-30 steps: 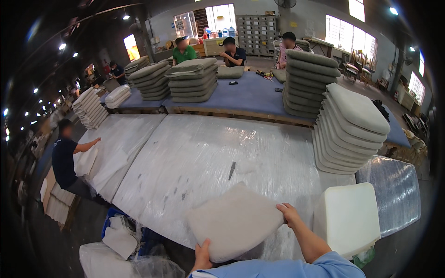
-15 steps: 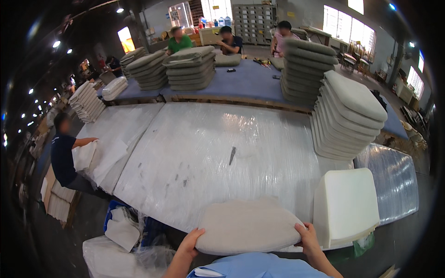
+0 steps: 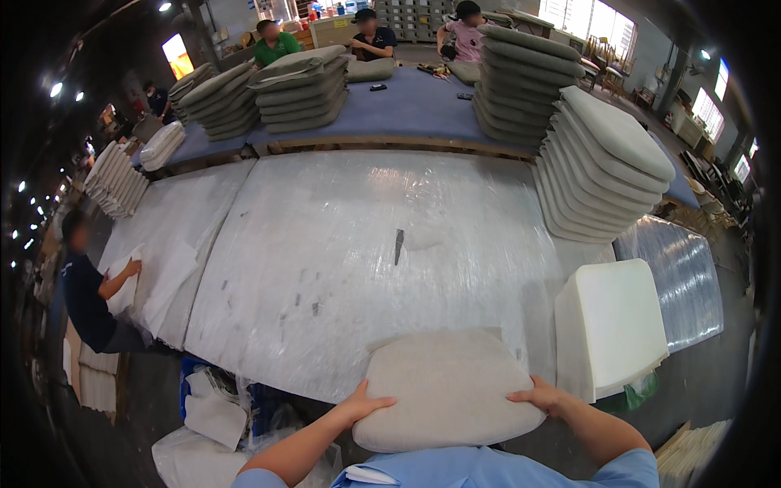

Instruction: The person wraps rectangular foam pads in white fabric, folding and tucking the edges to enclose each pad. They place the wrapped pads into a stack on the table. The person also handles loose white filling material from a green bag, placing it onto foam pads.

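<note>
A light grey, fabric-covered seat cushion (image 3: 446,394) lies at the near edge of the plastic-wrapped table (image 3: 325,236), close against my body. My left hand (image 3: 364,404) grips its left side, the thumb laid over the top. At the right side my right hand (image 3: 537,396) holds it the same way, thumb on top and the other fingers hidden beneath or behind the edge. Some loose fabric shows along the cushion's far edge. A dark, narrow tool (image 3: 399,246) rests on the table's plastic beyond it.
White foam pads (image 3: 620,325) stand to the right, with a tall stack of light cushions (image 3: 606,167) behind. Grey-green cushion stacks (image 3: 301,89) sit on the blue far table (image 3: 407,106). A blue bin (image 3: 189,382) is at lower left. A co-worker (image 3: 93,285) works at left; others sit beyond.
Both hands have shifted farther up the cushion's sides, and the thumbs now lie on its top. The cushion shows more of its upper face. My view has tilted downward.
</note>
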The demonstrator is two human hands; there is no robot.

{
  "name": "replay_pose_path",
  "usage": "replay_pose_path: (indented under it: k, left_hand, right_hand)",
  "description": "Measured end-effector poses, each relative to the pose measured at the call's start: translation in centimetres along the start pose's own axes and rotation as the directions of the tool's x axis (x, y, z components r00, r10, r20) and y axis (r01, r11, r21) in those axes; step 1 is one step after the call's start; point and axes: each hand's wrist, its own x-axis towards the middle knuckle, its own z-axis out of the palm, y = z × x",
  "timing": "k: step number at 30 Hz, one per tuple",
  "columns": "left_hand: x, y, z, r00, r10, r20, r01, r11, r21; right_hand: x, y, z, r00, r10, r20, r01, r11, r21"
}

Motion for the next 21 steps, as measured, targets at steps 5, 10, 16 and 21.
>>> replay_pose_path:
  k: [5, 10, 16, 21]
  left_hand:
    - [3.8, -0.2, 0.6, 0.988, 0.011, -0.153, 0.044, 0.936, 0.348]
    - [6.0, 1.6, 1.1, 0.959, -0.141, -0.248, 0.245, 0.85, 0.466]
    - [8.9, 4.0, 2.0, 0.903, -0.236, -0.358, 0.401, 0.762, 0.509]
    - [12.3, 4.8, 1.9, 0.871, -0.252, -0.423, 0.446, 0.767, 0.461]
  right_hand:
    - [5.2, 0.6, -0.7, 0.998, -0.033, -0.052, 0.024, 0.986, -0.167]
    - [10.0, 1.0, -1.1, 0.987, -0.035, -0.155, -0.017, 0.947, -0.32]
    - [13.3, -3.6, -0.6, 0.978, 0.04, -0.206, -0.147, 0.832, -0.535]
    - [17.2, -4.4, -0.6, 0.965, 0.045, -0.258, -0.186, 0.809, -0.557]
